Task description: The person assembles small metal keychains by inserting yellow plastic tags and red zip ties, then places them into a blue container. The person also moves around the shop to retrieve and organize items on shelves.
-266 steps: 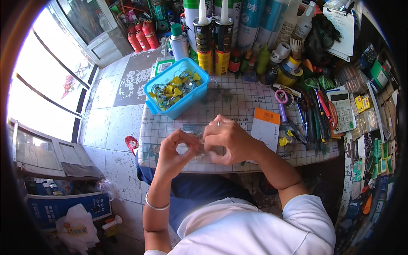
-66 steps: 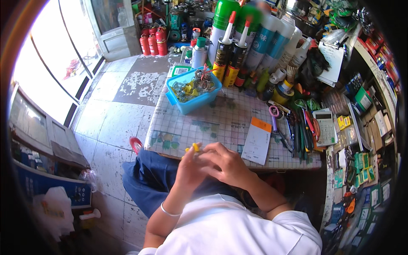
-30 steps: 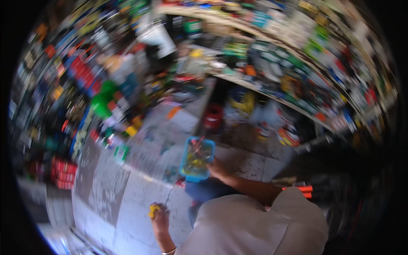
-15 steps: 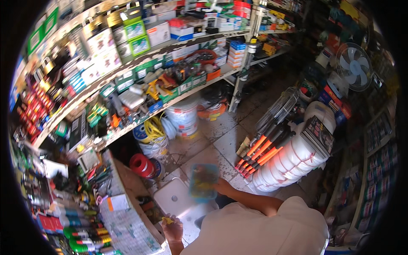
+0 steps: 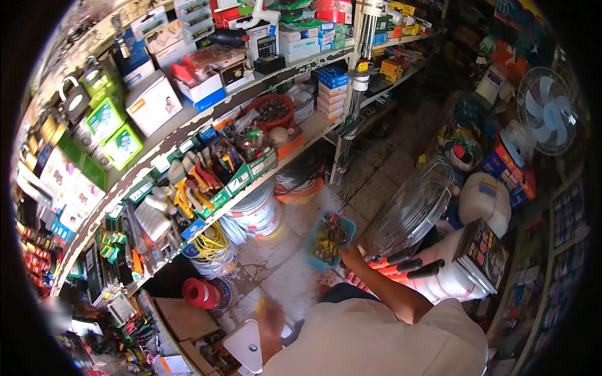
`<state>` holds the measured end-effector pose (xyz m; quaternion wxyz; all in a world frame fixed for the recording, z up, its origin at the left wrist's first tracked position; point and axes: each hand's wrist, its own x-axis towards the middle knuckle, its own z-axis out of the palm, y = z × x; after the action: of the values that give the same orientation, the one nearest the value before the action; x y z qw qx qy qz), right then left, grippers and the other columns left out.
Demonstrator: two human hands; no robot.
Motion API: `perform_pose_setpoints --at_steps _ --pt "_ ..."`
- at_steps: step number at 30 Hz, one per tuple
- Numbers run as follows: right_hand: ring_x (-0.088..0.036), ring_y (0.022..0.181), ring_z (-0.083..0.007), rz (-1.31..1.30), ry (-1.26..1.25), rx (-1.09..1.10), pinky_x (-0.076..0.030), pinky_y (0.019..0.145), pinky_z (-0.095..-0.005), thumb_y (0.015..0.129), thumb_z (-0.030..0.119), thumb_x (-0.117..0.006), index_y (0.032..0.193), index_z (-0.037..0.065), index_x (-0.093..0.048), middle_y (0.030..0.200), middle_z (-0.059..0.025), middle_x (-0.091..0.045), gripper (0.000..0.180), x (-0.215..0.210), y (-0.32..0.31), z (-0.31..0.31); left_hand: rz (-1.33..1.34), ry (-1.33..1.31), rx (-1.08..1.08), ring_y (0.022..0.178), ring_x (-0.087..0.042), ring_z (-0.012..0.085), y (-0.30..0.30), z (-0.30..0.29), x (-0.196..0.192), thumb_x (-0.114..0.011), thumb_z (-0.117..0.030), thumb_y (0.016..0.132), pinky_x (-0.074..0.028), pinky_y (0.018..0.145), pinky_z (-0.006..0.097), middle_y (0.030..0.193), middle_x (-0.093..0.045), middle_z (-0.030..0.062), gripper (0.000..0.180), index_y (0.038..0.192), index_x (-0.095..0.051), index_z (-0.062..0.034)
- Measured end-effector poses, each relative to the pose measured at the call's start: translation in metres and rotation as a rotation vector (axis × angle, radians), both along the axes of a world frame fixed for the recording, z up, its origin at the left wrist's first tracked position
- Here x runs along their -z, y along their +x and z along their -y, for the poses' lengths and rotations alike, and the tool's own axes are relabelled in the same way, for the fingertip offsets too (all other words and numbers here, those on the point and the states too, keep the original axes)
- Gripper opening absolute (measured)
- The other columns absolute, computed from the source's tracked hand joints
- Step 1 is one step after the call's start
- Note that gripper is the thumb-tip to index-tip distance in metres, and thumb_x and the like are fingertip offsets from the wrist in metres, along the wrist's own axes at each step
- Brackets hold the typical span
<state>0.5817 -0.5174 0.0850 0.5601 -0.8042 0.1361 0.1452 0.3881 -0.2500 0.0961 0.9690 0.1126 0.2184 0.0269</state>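
My right hand [image 5: 352, 257] is closed on the near right rim of a light-blue plastic basket [image 5: 311, 252]. Inside the basket lies a jumble of small yellow, red and dark pieces [image 5: 331, 238], too small to name. Over a white plastic stool [image 5: 237, 346], my left hand [image 5: 271, 321] is closed, with a small yellow piece [image 5: 259, 305] showing at its fingertips. Motion blurs that piece, and its kind does not show. My right arm reaches forward, tilting the basket slightly.
Shelves [image 5: 295, 69] packed with boxes and tools run along the left and back. Cable buckets [image 5: 251, 216] and a red roll [image 5: 200, 293] stand below. At right are a wire fan guard [image 5: 411, 203], orange-and-black handles [image 5: 401, 269], wrapped bundles [image 5: 433, 276] and a fan [image 5: 547, 111].
The basket in my right hand has moved forward and to the right, and its contents show more clearly. My left hand has risen over the stool. The whole view has shifted.
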Motion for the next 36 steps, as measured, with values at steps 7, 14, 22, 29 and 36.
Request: perform_pose_setpoints --at_steps 7,14,22,29,36 --pt "-0.053 0.046 -0.0178 -0.132 0.263 0.254 -0.044 0.043 -0.0339 0.088 0.014 -0.052 0.107 0.001 -0.052 0.074 -0.0096 -0.058 0.023 -0.012 0.122 0.006 -0.075 0.087 0.166 0.074 -0.055 0.0122 0.108 -0.016 -0.023 -0.062 -0.017 0.088 -0.046 0.058 0.024 0.086 -0.058 0.0002 0.012 0.099 -0.058 -0.0127" --pt "-0.053 0.047 -0.0174 -0.086 0.291 0.347 -0.041 0.039 -0.0328 0.09 0.012 -0.05 0.104 0.003 -0.052 0.068 -0.01 -0.057 0.017 -0.027 0.228 0.011 -0.074 0.199 0.119 0.08 -0.057 0.0122 0.232 -0.042 -0.015 -0.061 -0.016 0.089 -0.047 0.062 0.022 0.09 -0.06 0.001 0.014 0.103 -0.058 -0.0131" --pt "-0.048 0.042 -0.0182 0.325 0.014 0.148 -0.038 0.039 -0.0358 0.092 0.014 -0.049 0.095 -0.001 -0.053 0.063 -0.0109 -0.054 0.015 0.056 0.403 0.014 -0.002 0.314 0.319 0.075 -0.056 0.0117 0.385 -0.06 -0.088 -0.064 -0.019 0.089 -0.044 0.056 0.021 0.09 -0.06 0.0006 0.019 0.105 -0.057 -0.0139" --pt "-0.058 0.048 -0.0231 0.843 -0.512 0.276 -0.045 0.043 -0.0366 0.091 0.016 -0.053 0.106 -0.005 -0.052 0.069 -0.0155 -0.06 0.026 0.13 0.572 0.009 0.08 0.277 0.127 0.072 -0.058 0.0115 0.457 -0.012 -0.073 -0.063 -0.021 0.09 -0.047 0.055 0.021 0.09 -0.059 0.0021 0.02 0.106 -0.056 -0.0117" --pt "-0.062 0.061 -0.0219 0.071 0.165 -0.246 -0.05 0.055 -0.0348 0.084 0.034 -0.066 0.093 0.001 -0.055 0.075 -0.0079 -0.062 0.036 -0.026 0.548 -0.003 0.003 0.268 -0.141 0.075 -0.057 0.0113 0.487 0.066 -0.051 -0.065 -0.026 0.088 -0.046 0.056 0.021 0.091 -0.059 0.0016 0.027 0.109 -0.056 -0.0111"
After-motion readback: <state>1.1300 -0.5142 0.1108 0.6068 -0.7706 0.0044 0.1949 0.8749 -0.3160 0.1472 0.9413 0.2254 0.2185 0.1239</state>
